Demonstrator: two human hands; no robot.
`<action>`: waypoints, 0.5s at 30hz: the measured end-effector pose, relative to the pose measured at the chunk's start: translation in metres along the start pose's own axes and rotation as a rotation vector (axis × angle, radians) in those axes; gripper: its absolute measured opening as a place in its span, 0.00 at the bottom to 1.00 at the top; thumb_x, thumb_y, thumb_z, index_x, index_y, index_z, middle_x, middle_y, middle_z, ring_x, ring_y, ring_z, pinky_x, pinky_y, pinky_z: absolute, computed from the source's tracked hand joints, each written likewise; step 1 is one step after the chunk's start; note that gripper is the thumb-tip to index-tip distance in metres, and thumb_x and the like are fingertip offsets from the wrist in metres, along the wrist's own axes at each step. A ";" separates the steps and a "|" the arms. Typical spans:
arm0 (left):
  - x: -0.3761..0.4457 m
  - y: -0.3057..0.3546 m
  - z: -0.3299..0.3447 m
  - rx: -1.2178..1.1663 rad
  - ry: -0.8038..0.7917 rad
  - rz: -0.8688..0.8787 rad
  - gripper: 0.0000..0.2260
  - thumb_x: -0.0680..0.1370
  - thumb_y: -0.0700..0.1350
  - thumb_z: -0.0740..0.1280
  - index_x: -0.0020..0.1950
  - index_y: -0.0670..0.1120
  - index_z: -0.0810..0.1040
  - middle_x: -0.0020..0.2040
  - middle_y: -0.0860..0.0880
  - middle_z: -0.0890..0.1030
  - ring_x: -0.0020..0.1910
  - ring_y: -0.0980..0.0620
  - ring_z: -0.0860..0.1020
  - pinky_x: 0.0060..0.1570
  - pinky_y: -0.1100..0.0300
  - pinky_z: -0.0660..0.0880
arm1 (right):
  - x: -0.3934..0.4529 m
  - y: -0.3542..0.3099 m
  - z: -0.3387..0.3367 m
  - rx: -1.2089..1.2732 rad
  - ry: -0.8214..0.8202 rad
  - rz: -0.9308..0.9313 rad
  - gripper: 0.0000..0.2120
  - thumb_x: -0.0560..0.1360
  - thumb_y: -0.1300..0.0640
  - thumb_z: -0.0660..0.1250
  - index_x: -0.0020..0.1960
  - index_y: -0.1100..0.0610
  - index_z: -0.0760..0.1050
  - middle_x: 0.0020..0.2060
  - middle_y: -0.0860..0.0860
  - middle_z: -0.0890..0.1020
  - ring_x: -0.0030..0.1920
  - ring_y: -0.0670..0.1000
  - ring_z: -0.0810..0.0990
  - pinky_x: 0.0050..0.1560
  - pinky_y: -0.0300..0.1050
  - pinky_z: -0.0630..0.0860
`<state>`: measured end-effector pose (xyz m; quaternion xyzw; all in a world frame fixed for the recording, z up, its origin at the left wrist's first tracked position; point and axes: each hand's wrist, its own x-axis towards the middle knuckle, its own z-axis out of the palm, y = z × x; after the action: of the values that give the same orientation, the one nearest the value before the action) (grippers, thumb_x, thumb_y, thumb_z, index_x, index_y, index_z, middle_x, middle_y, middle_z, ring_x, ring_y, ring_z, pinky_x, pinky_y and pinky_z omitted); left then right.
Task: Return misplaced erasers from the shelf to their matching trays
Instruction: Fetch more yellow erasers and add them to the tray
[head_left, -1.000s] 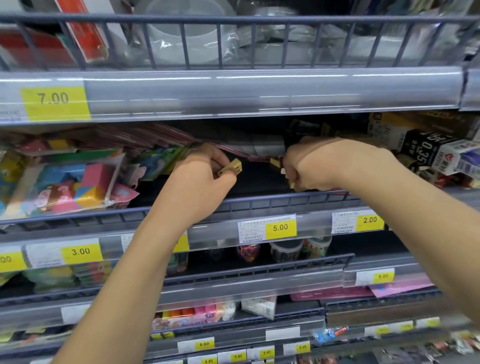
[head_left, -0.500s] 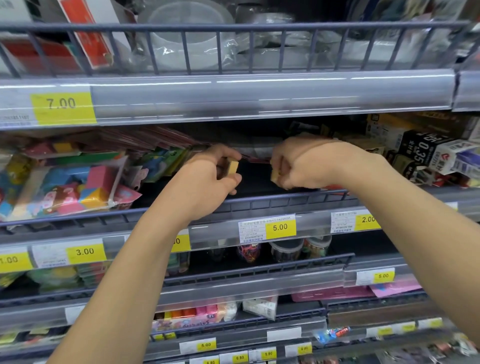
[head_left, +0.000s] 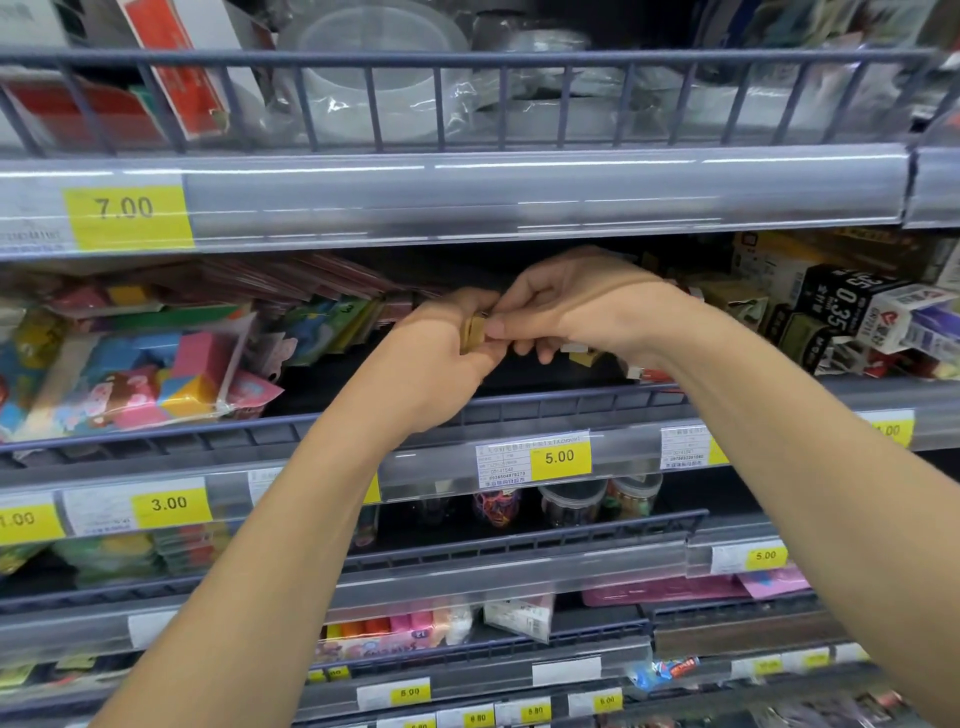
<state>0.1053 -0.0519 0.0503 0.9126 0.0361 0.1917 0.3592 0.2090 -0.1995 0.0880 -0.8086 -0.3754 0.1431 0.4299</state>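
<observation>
Our two hands meet in front of the middle shelf (head_left: 571, 402) of a shop display, just above its front rail. Our left hand (head_left: 441, 358) curls its fingers round a small stack of tan erasers (head_left: 474, 332), which stand on edge between its thumb and fingertips. Our right hand (head_left: 582, 306) reaches across from the other side, thumb and forefinger pinching the same stack at its right face, so both grips are pressed on the erasers and the hands touch each other there.

More small tan and white erasers (head_left: 587, 356) lie on the shelf floor under our right wrist, toward the front edge; how many we cannot tell.

At the left end of the shelf sit clear packets of bright pink, blue and yellow blocks (head_left: 140, 379). At the right end stands a heap of small boxes (head_left: 857, 312), one black box marked 0.35.

Yellow price tags line the shelf edges: 7.00 (head_left: 127, 213) on the rail above, 5.00 (head_left: 559, 457) on the rail below our hands, 3.00 (head_left: 169, 503) lower left. Small round tubs (head_left: 571, 501) show on the shelf beneath.
</observation>
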 end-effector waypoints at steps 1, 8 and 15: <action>0.002 -0.001 0.000 -0.003 0.001 -0.020 0.15 0.82 0.44 0.68 0.68 0.52 0.77 0.47 0.52 0.82 0.47 0.49 0.82 0.46 0.59 0.78 | 0.000 -0.001 -0.006 -0.063 0.020 0.025 0.09 0.71 0.48 0.78 0.45 0.52 0.84 0.39 0.50 0.87 0.36 0.45 0.83 0.37 0.41 0.81; 0.007 -0.002 0.003 -0.064 0.020 -0.147 0.13 0.81 0.41 0.62 0.48 0.61 0.75 0.51 0.46 0.83 0.43 0.40 0.83 0.48 0.42 0.82 | 0.002 -0.006 -0.020 -0.933 0.005 0.304 0.07 0.76 0.54 0.71 0.47 0.58 0.80 0.39 0.55 0.83 0.37 0.55 0.81 0.41 0.43 0.79; 0.011 -0.008 0.004 -0.085 -0.018 -0.150 0.12 0.81 0.42 0.63 0.48 0.61 0.76 0.52 0.48 0.82 0.41 0.44 0.81 0.50 0.43 0.82 | 0.009 -0.005 -0.001 -1.066 -0.025 0.309 0.06 0.77 0.63 0.68 0.52 0.60 0.73 0.38 0.54 0.75 0.35 0.53 0.76 0.32 0.40 0.71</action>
<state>0.1173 -0.0463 0.0452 0.8929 0.0929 0.1572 0.4115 0.2134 -0.1922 0.0937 -0.9581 -0.2777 0.0041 -0.0694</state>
